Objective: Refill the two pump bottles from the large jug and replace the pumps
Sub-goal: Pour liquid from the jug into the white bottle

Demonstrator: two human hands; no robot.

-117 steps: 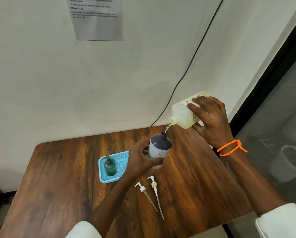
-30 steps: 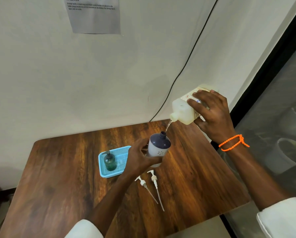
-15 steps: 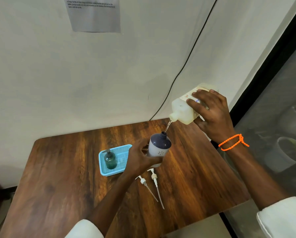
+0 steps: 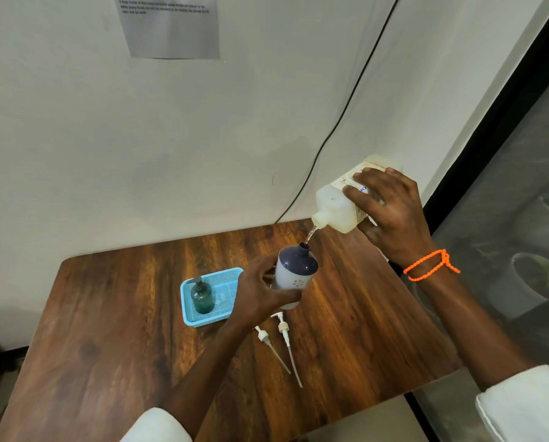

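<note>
My right hand grips the large pale jug, tipped so its spout points down and left. A thin stream runs from the spout into the open neck of a white pump bottle with a dark blue top. My left hand holds that bottle by its side above the wooden table. Two white pumps with long dip tubes lie on the table just in front of the bottle. A green bottle with a pump on it stands in the blue tray.
The table stands against a white wall with a black cable running down to its back edge. A sheet of paper hangs on the wall. The table's right edge borders a dark glass panel.
The pour goes on with the jug and bottle held almost as before. The view has shifted slightly.
</note>
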